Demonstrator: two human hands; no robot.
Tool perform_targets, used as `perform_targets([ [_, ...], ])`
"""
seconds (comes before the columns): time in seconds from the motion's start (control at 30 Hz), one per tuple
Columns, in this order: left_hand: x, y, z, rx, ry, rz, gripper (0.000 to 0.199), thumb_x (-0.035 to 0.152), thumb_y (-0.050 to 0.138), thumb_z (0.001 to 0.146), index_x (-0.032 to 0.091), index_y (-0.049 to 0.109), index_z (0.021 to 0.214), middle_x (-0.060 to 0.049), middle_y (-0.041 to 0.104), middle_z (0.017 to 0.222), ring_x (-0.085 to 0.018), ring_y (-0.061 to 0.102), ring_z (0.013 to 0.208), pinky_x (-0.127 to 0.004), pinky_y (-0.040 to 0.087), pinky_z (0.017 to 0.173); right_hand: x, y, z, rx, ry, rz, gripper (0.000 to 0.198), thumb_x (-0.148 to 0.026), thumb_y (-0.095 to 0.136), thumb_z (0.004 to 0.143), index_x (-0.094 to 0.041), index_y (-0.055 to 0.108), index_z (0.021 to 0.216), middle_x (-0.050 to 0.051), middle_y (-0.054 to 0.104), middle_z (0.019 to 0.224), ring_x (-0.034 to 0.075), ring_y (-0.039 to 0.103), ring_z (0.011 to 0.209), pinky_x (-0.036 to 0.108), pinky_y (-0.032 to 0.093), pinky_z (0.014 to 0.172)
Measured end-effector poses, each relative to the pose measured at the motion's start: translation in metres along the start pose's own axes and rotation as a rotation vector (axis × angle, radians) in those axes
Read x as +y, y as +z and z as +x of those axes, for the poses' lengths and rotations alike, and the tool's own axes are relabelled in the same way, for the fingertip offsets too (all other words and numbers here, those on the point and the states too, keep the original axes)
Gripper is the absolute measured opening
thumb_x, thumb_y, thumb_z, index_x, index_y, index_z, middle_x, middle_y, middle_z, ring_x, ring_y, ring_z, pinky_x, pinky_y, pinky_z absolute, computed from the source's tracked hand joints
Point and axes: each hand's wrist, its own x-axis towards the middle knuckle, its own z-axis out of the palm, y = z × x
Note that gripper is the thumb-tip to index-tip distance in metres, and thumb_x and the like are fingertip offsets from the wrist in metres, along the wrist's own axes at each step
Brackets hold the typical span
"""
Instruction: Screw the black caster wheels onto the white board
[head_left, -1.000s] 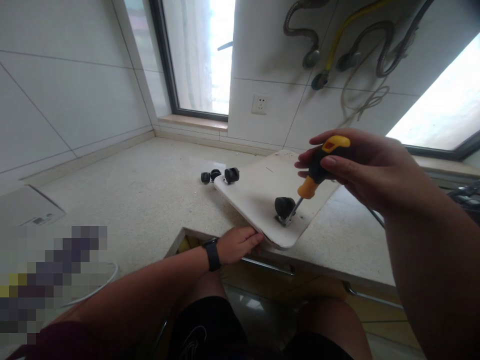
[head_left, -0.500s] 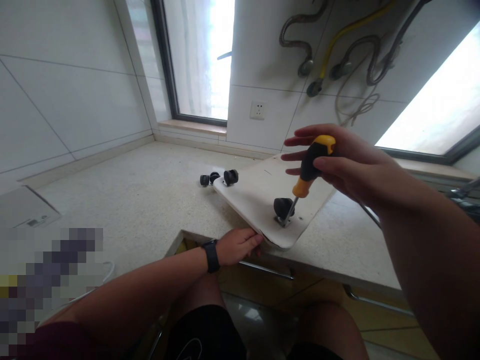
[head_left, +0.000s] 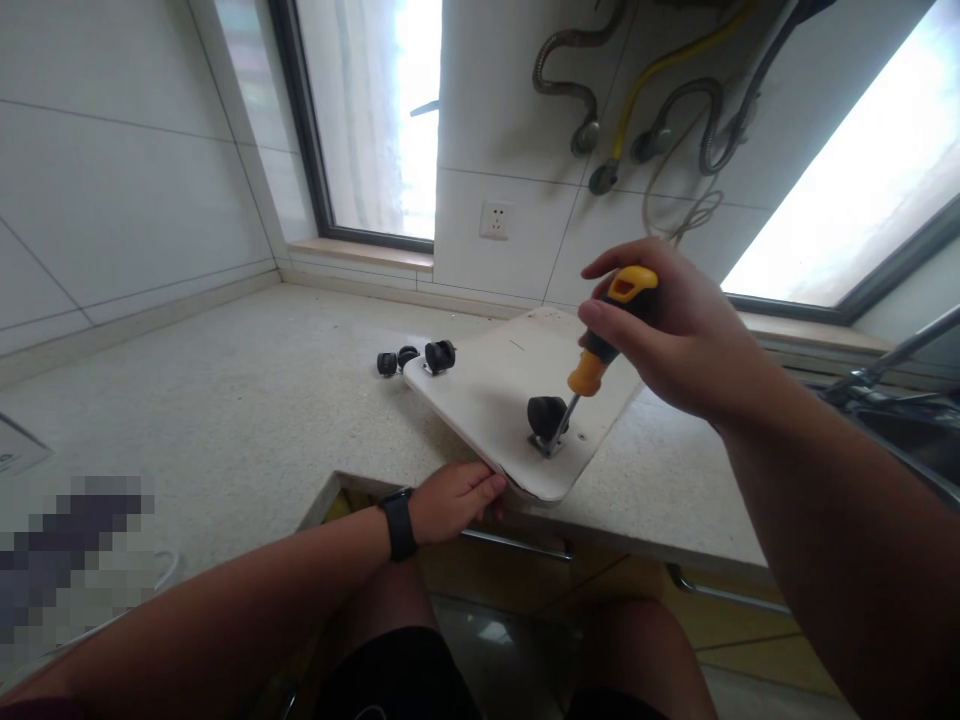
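Note:
My right hand [head_left: 667, 330] is closed around a yellow and black screwdriver [head_left: 589, 372]. The tilted shaft runs down to the metal plate of a black caster wheel [head_left: 547, 414], where its tip meets the plate; the screw itself is too small to make out. This caster sits on a white board [head_left: 491, 385] that lies on the counter, its near corner at the counter's edge. My left hand [head_left: 457, 498] grips the board's near edge, thumb on top and fingers partly hidden below. A second caster [head_left: 440, 356] is on the board's far left corner.
Two loose-looking casters [head_left: 396, 361] lie on the counter [head_left: 247, 370] beyond the board's left corner. A sink with a faucet [head_left: 862, 380] is at the right. Hoses [head_left: 570, 90] and a socket [head_left: 496, 220] are on the wall. Drawer handles [head_left: 517, 545] run below the counter edge.
My right hand's fingers, spread half a second ago, have curled around the screwdriver handle. The screwdriver tip stays at the caster plate. The view has shifted slightly right; my left hand keeps its hold.

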Motion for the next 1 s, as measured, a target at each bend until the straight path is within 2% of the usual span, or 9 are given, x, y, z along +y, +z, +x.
perform_targets([
  [0.13, 0.001, 0.000, -0.001, -0.001, 0.000, 0.011, 0.073, 0.073, 0.034, 0.107, 0.015, 0.074, 0.091, -0.005, 0.072, 0.075, -0.016, 0.060, 0.065, -0.028, 0.047, 0.067, -0.004, -0.011, -0.004, -0.265, 0.072, 0.426, 0.043, -0.032, 0.076, 0.090, -0.035, 0.066, 0.132, 0.004, 0.071, 0.132, 0.029, 0.073, 0.118, 0.048, 0.065, 0.093],
  [0.23, 0.001, 0.000, -0.001, -0.003, -0.005, 0.013, 0.072, 0.073, 0.034, 0.108, 0.015, 0.075, 0.091, -0.005, 0.072, 0.076, -0.016, 0.061, 0.066, -0.028, 0.046, 0.068, -0.009, -0.015, -0.004, -0.323, 0.068, 0.395, 0.046, -0.036, 0.084, 0.085, -0.032, 0.069, 0.128, 0.006, 0.077, 0.121, 0.030, 0.075, 0.111, 0.049, 0.067, 0.089],
  [0.3, 0.001, 0.000, -0.001, 0.000, -0.011, 0.015, 0.072, 0.072, 0.034, 0.108, 0.015, 0.075, 0.090, -0.004, 0.070, 0.073, -0.016, 0.060, 0.065, -0.028, 0.046, 0.067, -0.010, -0.014, -0.002, -0.258, 0.034, 0.263, 0.040, -0.041, 0.087, 0.082, -0.030, 0.072, 0.118, 0.005, 0.078, 0.105, 0.029, 0.077, 0.095, 0.048, 0.067, 0.079],
  [0.4, 0.001, 0.000, -0.001, 0.000, -0.016, 0.016, 0.072, 0.072, 0.035, 0.108, 0.015, 0.075, 0.091, -0.004, 0.070, 0.073, -0.016, 0.060, 0.065, -0.028, 0.046, 0.066, -0.007, -0.007, 0.000, 0.024, -0.049, -0.083, 0.034, -0.045, 0.091, 0.075, -0.027, 0.066, 0.088, 0.001, 0.069, 0.078, 0.023, 0.067, 0.070, 0.044, 0.059, 0.063],
  [0.5, 0.001, 0.000, 0.000, -0.001, -0.017, 0.016, 0.072, 0.073, 0.035, 0.107, 0.015, 0.074, 0.091, -0.005, 0.070, 0.073, -0.017, 0.060, 0.065, -0.028, 0.046, 0.065, -0.003, 0.000, -0.002, 0.188, -0.056, -0.267, 0.038, -0.046, 0.091, 0.075, -0.027, 0.058, 0.082, 0.000, 0.058, 0.073, 0.021, 0.059, 0.066, 0.041, 0.054, 0.060],
  [0.63, 0.002, 0.001, 0.000, 0.001, -0.014, 0.016, 0.073, 0.076, 0.034, 0.106, 0.016, 0.072, 0.090, -0.006, 0.073, 0.077, -0.017, 0.060, 0.065, -0.028, 0.047, 0.065, 0.000, -0.001, -0.006, -0.050, 0.015, 0.071, 0.040, -0.044, 0.076, 0.091, -0.033, 0.059, 0.127, 0.003, 0.067, 0.100, 0.025, 0.071, 0.084, 0.043, 0.063, 0.073],
  [0.77, 0.003, 0.002, 0.001, 0.001, -0.017, 0.010, 0.073, 0.076, 0.033, 0.106, 0.016, 0.071, 0.091, -0.007, 0.074, 0.077, -0.017, 0.061, 0.064, -0.028, 0.047, 0.064, -0.005, -0.009, -0.009, -0.279, 0.068, 0.429, 0.041, -0.032, 0.074, 0.092, -0.035, 0.062, 0.132, 0.004, 0.069, 0.133, 0.029, 0.074, 0.113, 0.048, 0.066, 0.094],
  [0.9, 0.002, 0.001, 0.000, 0.004, -0.014, 0.014, 0.073, 0.075, 0.034, 0.106, 0.015, 0.073, 0.090, -0.006, 0.072, 0.076, -0.017, 0.061, 0.066, -0.028, 0.047, 0.065, -0.009, -0.013, -0.007, -0.307, 0.033, 0.370, 0.043, -0.033, 0.079, 0.089, -0.032, 0.066, 0.131, 0.005, 0.076, 0.120, 0.029, 0.076, 0.109, 0.049, 0.067, 0.093],
  [1.0, 0.001, 0.001, 0.000, -0.002, -0.010, 0.016, 0.073, 0.074, 0.034, 0.107, 0.015, 0.074, 0.090, -0.006, 0.072, 0.075, -0.017, 0.061, 0.067, -0.028, 0.046, 0.066, -0.006, -0.009, -0.004, -0.101, -0.023, 0.086, 0.034, -0.042, 0.087, 0.081, -0.029, 0.069, 0.107, 0.002, 0.075, 0.094, 0.026, 0.075, 0.084, 0.045, 0.066, 0.075],
])
